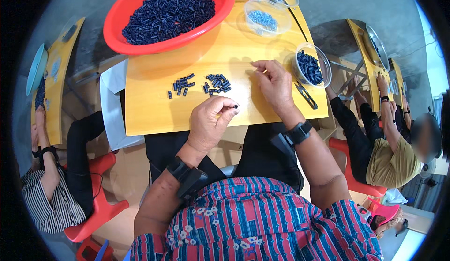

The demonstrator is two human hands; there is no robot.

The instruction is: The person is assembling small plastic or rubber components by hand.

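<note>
My left hand (212, 122) is closed in a pinch above the front part of the yellow table. Between its thumb and forefinger sits a small black plastic piece (236, 106), mostly covered by the fingers. My right hand (275, 86) is over the table to the right, its thumb and forefinger drawn close together; whatever they hold is too small to make out. Two loose groups of small black plastic pieces lie beyond my left hand, one group (182, 83) further left and another (217, 83) nearer the middle. Black tweezers (306, 96) rest beside my right hand.
A big red basin (112, 31) heaped with black pieces stands at the far left of the table (154, 115). Clear tubs hold black pieces (310, 68) at right and tiny bluish parts (262, 20) behind. Other people work at side tables (58, 106).
</note>
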